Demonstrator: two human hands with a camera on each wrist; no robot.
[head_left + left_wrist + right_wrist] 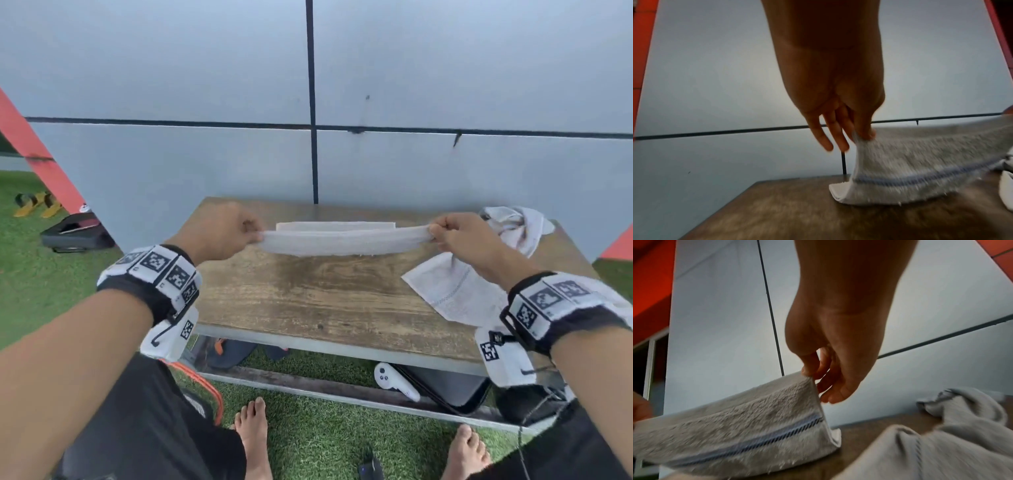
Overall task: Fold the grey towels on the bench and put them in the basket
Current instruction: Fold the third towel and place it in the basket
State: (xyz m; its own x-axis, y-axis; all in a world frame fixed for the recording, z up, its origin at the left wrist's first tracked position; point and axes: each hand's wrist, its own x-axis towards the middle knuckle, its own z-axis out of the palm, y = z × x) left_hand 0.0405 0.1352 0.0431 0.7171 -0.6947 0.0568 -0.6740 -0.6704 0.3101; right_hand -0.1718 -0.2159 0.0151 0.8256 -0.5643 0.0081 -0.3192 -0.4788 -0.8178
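Both hands pinched the grey towel [342, 240] stretched between them, left hand [219, 233] on its left end, right hand [466, 240] on its right, over the bench [301, 294].

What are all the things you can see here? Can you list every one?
Held towel: 1, grey, stretched over the bench.
Loose towels: heap, grey, bench's right side.
Bench: 1, brown wood, against the wall.
Wall: grey panels, behind the bench.
Controller: 1, white, under the bench.
Sandals: pair, yellow, far left on the grass.
Grass: green, underfoot.
Feet: 2, bare, on the grass.
Left hand: grip pinches the towel's left end.
Right hand: grip pinches its right end.
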